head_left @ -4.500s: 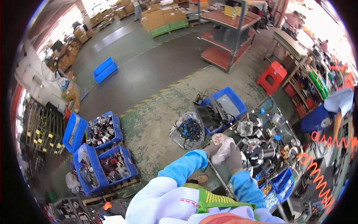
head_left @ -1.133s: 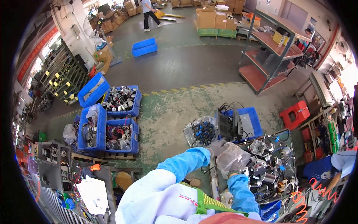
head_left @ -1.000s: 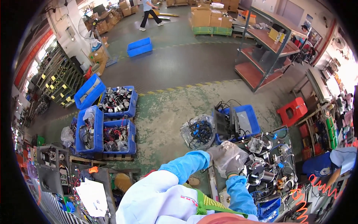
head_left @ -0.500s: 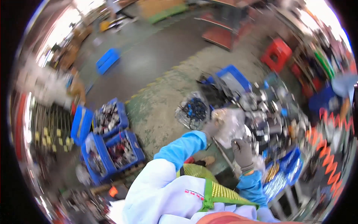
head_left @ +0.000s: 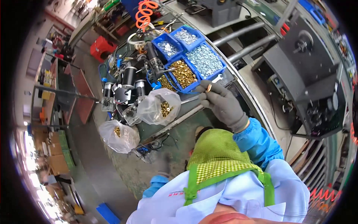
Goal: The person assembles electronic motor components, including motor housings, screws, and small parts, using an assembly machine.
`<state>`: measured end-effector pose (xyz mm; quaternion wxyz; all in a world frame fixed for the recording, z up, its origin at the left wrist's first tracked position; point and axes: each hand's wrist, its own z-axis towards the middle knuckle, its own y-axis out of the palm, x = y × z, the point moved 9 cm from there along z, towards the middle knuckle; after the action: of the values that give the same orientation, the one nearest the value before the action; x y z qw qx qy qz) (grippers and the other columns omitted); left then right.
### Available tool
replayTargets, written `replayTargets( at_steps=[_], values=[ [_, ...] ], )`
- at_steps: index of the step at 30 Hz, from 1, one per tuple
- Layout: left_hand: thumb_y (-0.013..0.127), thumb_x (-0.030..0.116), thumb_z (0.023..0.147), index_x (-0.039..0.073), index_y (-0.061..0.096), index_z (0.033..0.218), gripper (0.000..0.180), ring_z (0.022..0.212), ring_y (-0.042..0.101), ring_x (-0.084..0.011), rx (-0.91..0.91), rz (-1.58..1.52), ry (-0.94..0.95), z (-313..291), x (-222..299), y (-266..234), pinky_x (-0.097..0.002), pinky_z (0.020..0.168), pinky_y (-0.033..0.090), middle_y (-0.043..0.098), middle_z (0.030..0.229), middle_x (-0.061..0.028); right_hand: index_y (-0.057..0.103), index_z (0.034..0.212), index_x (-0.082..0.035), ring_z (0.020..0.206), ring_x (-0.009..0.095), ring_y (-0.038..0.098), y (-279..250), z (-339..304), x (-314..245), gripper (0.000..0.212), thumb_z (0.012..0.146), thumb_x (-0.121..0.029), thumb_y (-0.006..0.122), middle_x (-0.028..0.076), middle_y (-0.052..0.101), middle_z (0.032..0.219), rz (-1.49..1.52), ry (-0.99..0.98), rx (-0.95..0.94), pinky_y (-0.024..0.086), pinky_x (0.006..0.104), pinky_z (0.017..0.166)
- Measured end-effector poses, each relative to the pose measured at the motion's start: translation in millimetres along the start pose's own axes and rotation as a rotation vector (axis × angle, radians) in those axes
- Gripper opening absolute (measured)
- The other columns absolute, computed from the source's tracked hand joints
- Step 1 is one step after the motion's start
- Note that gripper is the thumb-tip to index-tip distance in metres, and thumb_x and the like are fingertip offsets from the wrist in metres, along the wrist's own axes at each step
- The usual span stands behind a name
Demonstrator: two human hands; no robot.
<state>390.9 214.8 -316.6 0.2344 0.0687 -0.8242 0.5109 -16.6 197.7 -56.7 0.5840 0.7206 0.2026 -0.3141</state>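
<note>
My right hand (head_left: 225, 106), in a grey glove, is raised over the bench edge with its fingers bent together. A small copper-coloured ring-like piece (head_left: 209, 87) shows at its fingertips. Just beyond lies the silver end of a wrench (head_left: 217, 78), beside blue bins of small silver parts (head_left: 204, 61) and brass screw-like parts (head_left: 182, 74). My left hand (head_left: 163, 167) hangs low by my side, smeared by motion, its fingers unclear. Ahead of it are a clear plastic bag (head_left: 151, 108) with brass parts and a second such bag (head_left: 112, 140).
Black cylindrical motor-like units (head_left: 129, 76) with tubes crowd the bench left of the bins. An orange coiled hose (head_left: 144, 16) hangs behind. A grey machine housing (head_left: 298, 74) stands right. A red stool (head_left: 101, 49) and a rack with reddish shelves (head_left: 80, 93) stand at left.
My view has swung to the right, toward the bench and bins. Both hands were together at the clear bag; now my right hand is up by the bins and my left has dropped to my side.
</note>
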Motion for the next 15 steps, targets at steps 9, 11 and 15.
replayTargets(
  at_steps=[9,11,15],
  values=[
    [0.053,0.013,0.088,0.0,0.055,0.114,0.028,0.081,0.054,-0.0131,-0.358,-0.861,0.611,19.7,351.2,76.2,-0.0263,0.073,0.045,0.06,0.097,-0.0073,0.042,0.119,-0.002,0.088,0.013,0.059,-96.7,-150.3,-27.9,0.032,0.091,-0.01,0.053,0.011,0.056,0.108,0.056,-0.362,0.055,0.052,0.0221,0.073],
    [0.053,0.011,0.088,0.001,0.055,0.114,0.028,0.083,0.055,-0.0139,-0.492,-0.84,0.701,-4.3,392.9,98.4,-0.0268,0.074,0.046,0.06,0.098,-0.0071,0.046,0.116,-0.004,0.088,0.013,0.06,-124.0,-187.5,-23.5,0.026,0.091,-0.008,0.053,0.01,0.057,0.106,0.199,-0.421,0.08,0.054,0.0213,0.072],
    [0.053,0.012,0.087,-0.001,0.057,0.109,0.026,0.095,0.059,-0.0178,-0.499,-0.722,1.059,-59.9,469.0,116.7,-0.0286,0.084,0.045,0.063,0.1,-0.0124,0.05,0.112,-0.002,0.093,0.015,0.061,-192.1,-279.6,-37.8,0.021,0.091,-0.005,0.051,0.01,0.059,0.106,0.308,-0.623,0.244,0.054,0.0209,0.077]
  ],
)
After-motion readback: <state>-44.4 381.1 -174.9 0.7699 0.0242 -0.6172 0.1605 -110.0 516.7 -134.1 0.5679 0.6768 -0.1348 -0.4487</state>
